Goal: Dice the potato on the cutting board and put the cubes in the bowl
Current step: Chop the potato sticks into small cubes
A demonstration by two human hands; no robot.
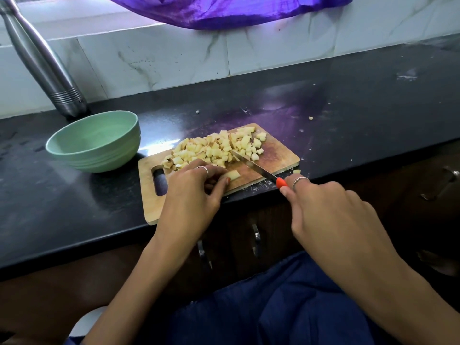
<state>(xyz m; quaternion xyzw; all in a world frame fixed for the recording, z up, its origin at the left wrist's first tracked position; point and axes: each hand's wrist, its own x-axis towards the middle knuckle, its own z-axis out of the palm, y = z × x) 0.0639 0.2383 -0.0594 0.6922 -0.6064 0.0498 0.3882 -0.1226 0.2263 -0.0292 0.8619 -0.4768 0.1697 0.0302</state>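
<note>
Head view showed the dark surface [348,100] carrying everything, with the wooden cutting board [278,155] under both hands at its near edge. Green bowl [94,141] stood beyond and to the left of the left fingers, just off the board's corner; it looked to hold no potato. Pile of potato cubes [216,148] lay on the board directly beyond the left fingers, spreading toward the knife tip. Left hand [191,192] had its fingers curled down onto one last larger potato piece [233,175], thumb against its near side. Right hand [331,212] was wrapped round the red handle of the knife [254,166], blade angled up-left with its tip at the pile's edge. One stray cube [310,118] sat well beyond the right fingers on the surface, another bit at the board's near-right edge.

Judgement: dicing nearly complete, only the held piece left to cut. Transfer to the bowl not yet begun; the whole pile remains to move.
</note>
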